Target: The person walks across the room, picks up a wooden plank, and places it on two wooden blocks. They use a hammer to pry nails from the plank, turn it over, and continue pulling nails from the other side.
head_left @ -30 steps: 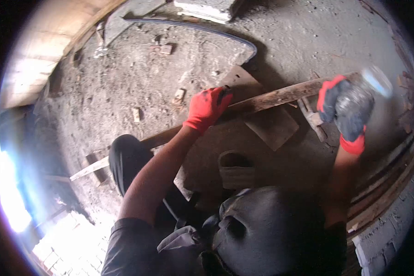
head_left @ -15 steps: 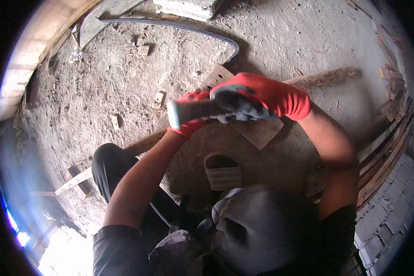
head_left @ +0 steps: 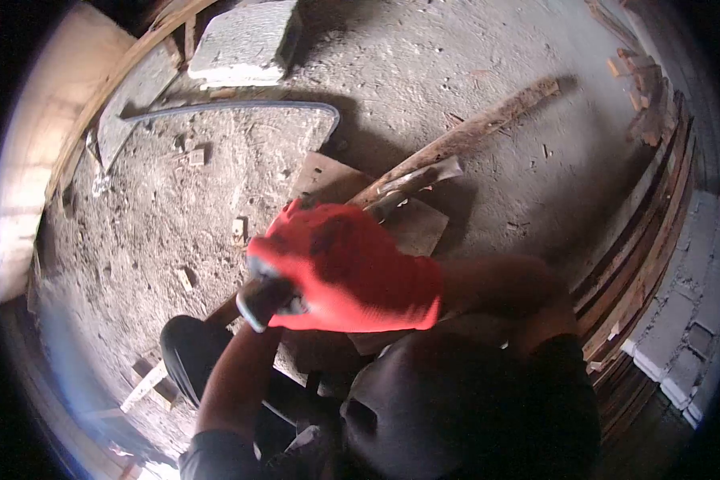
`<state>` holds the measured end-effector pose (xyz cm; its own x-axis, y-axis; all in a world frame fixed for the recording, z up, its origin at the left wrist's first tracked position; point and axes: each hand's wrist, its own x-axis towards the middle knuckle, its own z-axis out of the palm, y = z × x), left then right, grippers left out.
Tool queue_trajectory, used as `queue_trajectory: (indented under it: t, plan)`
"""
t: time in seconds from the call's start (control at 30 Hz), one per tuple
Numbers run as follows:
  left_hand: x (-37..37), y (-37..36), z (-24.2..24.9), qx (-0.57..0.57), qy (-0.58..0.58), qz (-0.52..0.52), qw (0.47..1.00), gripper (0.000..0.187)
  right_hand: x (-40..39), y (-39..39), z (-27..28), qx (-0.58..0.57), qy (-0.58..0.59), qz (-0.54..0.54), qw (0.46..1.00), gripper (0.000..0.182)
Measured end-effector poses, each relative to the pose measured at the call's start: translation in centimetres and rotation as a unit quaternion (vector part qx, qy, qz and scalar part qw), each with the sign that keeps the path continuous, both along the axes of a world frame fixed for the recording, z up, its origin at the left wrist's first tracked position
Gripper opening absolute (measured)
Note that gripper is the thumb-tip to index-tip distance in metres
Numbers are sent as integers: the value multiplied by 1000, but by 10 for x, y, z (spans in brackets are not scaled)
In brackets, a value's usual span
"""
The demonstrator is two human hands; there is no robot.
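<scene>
My right hand (head_left: 344, 268), in a red work glove with dark grey on it, is closed around the dark handle (head_left: 266, 302) of a hand tool. The handle's pale-rimmed end points down and left; its working end cannot be made out. My left forearm (head_left: 240, 376) reaches up behind the right glove, which hides most or all of my left hand. Beneath the gloves a long wooden pole (head_left: 488, 128) runs diagonally across a flat board (head_left: 328, 178). A dark piece with a pale, flared end (head_left: 424, 178) lies along the pole, just beyond my right hand.
A white block (head_left: 244, 44) stands at the back left, with a curved metal strip (head_left: 240, 106) before it. Small wood scraps (head_left: 186, 278) lie on the rough floor. Stacked planks (head_left: 640, 240) and a grey brick wall (head_left: 680, 320) line the right side.
My right hand has moved down and left, now covering where the left glove showed. The tool handle has swung from nearly level to pointing down-left. The view has shifted.
</scene>
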<state>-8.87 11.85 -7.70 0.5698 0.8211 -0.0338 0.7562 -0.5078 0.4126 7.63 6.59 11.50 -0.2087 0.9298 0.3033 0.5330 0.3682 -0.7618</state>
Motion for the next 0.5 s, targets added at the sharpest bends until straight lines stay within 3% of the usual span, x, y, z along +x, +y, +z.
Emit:
queue_trajectory:
  t: [0.07,0.17,0.23,0.27,0.33,0.5]
  plan:
    - [6,-3,4,-8,-9,32,999,29,9,0,-1,-35,-33,86,995,57]
    - [12,-1,13,-24,-2,65,998,29,48,-7,9,-41,41,93,994,58]
    - [17,1,13,-35,17,63,997,28,69,-9,13,-6,-41,209,977,57]
    - [13,1,5,-32,11,63,997,28,75,-8,12,-4,-46,201,978,57]
    - [11,2,1,-33,7,63,997,27,76,-8,11,-18,22,221,975,54]
    - [13,3,17,-57,27,66,996,28,82,4,22,-91,48,293,951,38]
